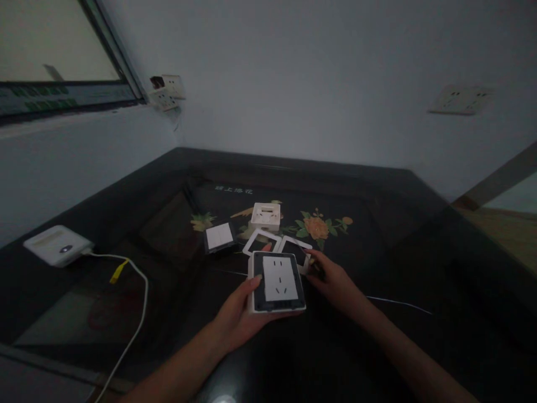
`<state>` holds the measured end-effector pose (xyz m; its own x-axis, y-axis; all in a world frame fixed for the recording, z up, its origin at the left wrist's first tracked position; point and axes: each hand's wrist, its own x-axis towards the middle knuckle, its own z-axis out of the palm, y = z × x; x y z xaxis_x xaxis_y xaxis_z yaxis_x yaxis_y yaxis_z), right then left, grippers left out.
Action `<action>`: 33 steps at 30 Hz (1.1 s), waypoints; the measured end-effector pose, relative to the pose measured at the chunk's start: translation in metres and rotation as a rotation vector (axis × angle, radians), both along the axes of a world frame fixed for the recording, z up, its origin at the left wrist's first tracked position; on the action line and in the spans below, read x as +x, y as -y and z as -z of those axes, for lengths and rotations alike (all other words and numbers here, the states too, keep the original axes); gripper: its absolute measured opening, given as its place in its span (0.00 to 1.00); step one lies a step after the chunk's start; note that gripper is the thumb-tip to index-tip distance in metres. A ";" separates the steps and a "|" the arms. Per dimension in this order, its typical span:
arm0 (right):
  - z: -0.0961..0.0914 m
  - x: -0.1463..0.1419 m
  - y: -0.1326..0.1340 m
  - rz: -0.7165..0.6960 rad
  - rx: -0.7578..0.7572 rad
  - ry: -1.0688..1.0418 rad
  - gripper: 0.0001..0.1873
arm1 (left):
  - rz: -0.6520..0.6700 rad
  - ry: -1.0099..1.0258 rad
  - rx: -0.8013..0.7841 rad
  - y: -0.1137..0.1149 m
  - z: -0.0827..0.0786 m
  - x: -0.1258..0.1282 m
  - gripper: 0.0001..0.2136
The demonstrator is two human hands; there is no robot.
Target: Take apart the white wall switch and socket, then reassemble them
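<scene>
My left hand is wrapped around a wall socket, a white face on a dark square base seated in a white box. Its thumb lies on the dark rim and a fingertip shows behind the far edge. My right hand is closed just right of the socket, pinching a slim screwdriver whose shaft points away to the left; its handle is mostly hidden by the fingers. Beyond the socket lie two white cover frames, the left frame and the right frame, partly covered by the socket and right hand.
An open white mounting box sits behind the frames. Left of it lies a white-faced switch module. A white device with a cable rests at the left. The glossy black table meets the wall; several wall sockets are mounted there.
</scene>
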<state>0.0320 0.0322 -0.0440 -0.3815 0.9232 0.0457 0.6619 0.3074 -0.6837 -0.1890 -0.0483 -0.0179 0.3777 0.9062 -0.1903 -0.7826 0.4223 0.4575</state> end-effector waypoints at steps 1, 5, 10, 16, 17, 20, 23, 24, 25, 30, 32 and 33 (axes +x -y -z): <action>-0.004 0.003 0.001 -0.004 -0.020 -0.039 0.27 | 0.012 -0.014 -0.009 -0.003 -0.002 0.002 0.41; -0.022 0.030 0.011 0.034 -0.039 -0.168 0.18 | 0.045 -0.060 -0.014 -0.020 0.001 0.012 0.38; -0.035 0.053 0.030 0.165 0.015 -0.166 0.20 | 0.028 -0.093 -0.038 -0.030 0.016 0.013 0.37; -0.042 0.056 0.032 0.188 -0.045 -0.178 0.24 | 0.004 -0.142 -0.087 -0.032 0.012 0.003 0.42; -0.042 0.057 0.032 0.235 -0.054 -0.220 0.23 | 0.005 -0.142 -0.098 -0.033 0.011 0.003 0.42; -0.041 0.061 0.032 0.433 -0.050 -0.384 0.16 | 0.014 -0.151 -0.126 -0.032 0.009 0.004 0.42; -0.042 0.063 0.034 0.572 -0.100 -0.616 0.14 | 0.025 -0.154 -0.137 -0.031 0.009 0.005 0.42; -0.043 0.062 0.034 0.591 -0.125 -0.699 0.14 | 0.026 -0.154 -0.134 -0.031 0.009 0.005 0.42; -0.044 0.062 0.035 0.600 -0.146 -0.773 0.14 | 0.027 -0.156 -0.130 -0.030 0.009 0.005 0.42; -0.047 0.057 0.034 0.575 -0.183 -0.982 0.14 | 0.037 -0.157 -0.104 -0.027 0.009 0.005 0.42; -0.047 0.055 0.034 0.562 -0.170 -1.043 0.12 | 0.061 -0.145 -0.085 -0.025 0.008 0.006 0.42; -0.046 0.054 0.035 0.552 -0.148 -1.064 0.10 | 0.077 -0.143 -0.075 -0.024 0.008 0.006 0.41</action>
<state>0.0856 -0.0028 0.0025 0.2303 0.9729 -0.0228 -0.2366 0.0332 -0.9710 -0.1827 -0.0241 -0.0258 0.4096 0.8569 -0.3131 -0.6758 0.5155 0.5269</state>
